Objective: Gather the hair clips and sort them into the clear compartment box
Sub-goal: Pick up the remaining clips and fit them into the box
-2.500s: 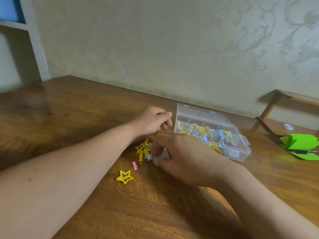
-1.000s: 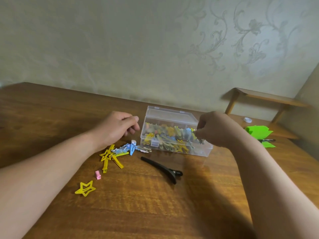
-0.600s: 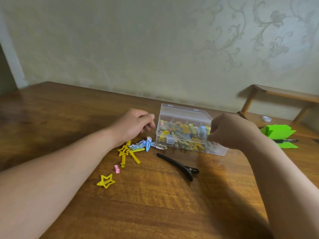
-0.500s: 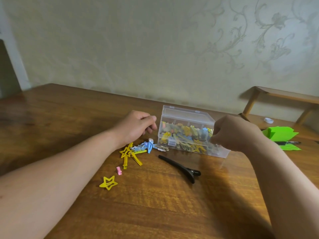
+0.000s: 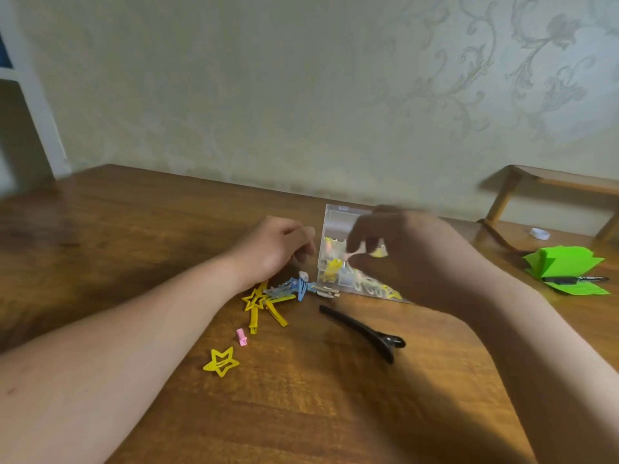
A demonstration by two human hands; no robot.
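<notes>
The clear compartment box (image 5: 337, 214) stands mid-table, holding several colourful clips; my right hand hides most of it. My right hand (image 5: 405, 252) hovers over the box, blurred, fingers curled; whether it holds a clip is unclear. My left hand (image 5: 278, 249) rests on the table left of the box, fingers loosely curled and holding nothing that I can see. Loose clips lie in front of it: yellow star clips (image 5: 256, 300), a blue clip (image 5: 298, 287), a tiny pink clip (image 5: 241, 337), a lone yellow star clip (image 5: 221, 362) and a long black clip (image 5: 365, 330).
Green folded paper (image 5: 566, 266) with a black pen (image 5: 574, 279) lies at the right edge of the wooden table (image 5: 134, 236). A white tape roll (image 5: 539, 233) sits behind it, under a small wooden shelf (image 5: 556, 182). The wall runs close behind the box.
My right hand has moved left across the box, from its right end toward its left end. The left hand and loose clips have stayed put. The camera has shifted slightly.
</notes>
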